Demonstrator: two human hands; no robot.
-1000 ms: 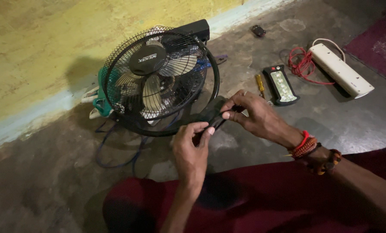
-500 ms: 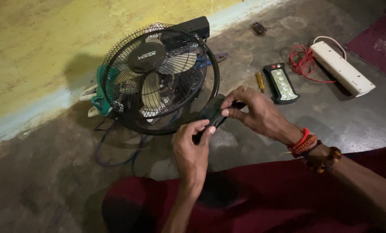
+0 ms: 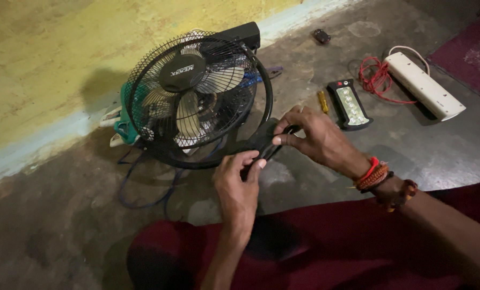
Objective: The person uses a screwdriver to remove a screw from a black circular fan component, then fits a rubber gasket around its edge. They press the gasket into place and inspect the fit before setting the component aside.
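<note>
A black table fan with a round wire guard stands on the concrete floor by the yellow wall. In front of it both my hands grip a small black part, a dark strip whose exact kind I cannot make out. My left hand pinches its near end with thumb and forefinger. My right hand, with red thread and bead bracelets at the wrist, holds its far end close to the fan's lower rim.
A black flat torch with a light panel lies right of the fan, a small yellow-handled screwdriver beside it. A white power strip with red wire lies farther right. Dark cables loop under the fan. My red-clad legs fill the bottom.
My hands have stayed on the black part and shifted only slightly; the right fingers moved a little along its far end. The fan has not moved.
</note>
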